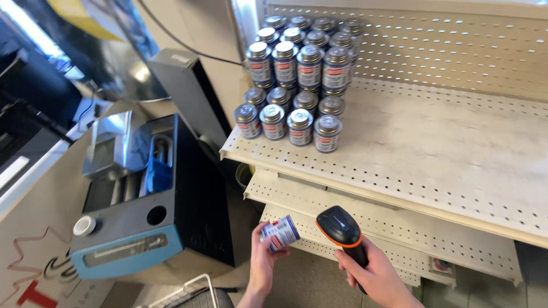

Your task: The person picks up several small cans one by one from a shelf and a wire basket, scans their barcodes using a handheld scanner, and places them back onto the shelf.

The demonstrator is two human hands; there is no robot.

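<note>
Left hand (264, 268) at 7 o'clock in frame, grip closed round a small can (280, 232), fingers wrapped on the lower body, label turned toward 3 o'clock. Can tilted, lid end pointing up and right, held in air below the shelf edge, not touching anything else.

Right hand (377, 276) at 5 o'clock, grip shut tight on the handle of a scanner (341, 228); black head with orange band aimed toward 9 o'clock at the can, just beside it, apart.

Handling judgement: can looks rigid metal with a screw lid, small, probably moderately heavy if filled with liquid. Smooth label likely a bit slippery. Best hold across the cylindrical side wall, away from the printed face, as now. Not fragile, though a drop could dent it.

Surroundings: shelf (434, 154) of pale perforated metal at 1 to 3 o'clock; stacked cans (297, 80) in two tiers at 12 o'clock. Dark box-shaped machine (137, 188) with blue trim at 9 o'clock. Wire basket (188, 294) rim at 6 o'clock.
</note>
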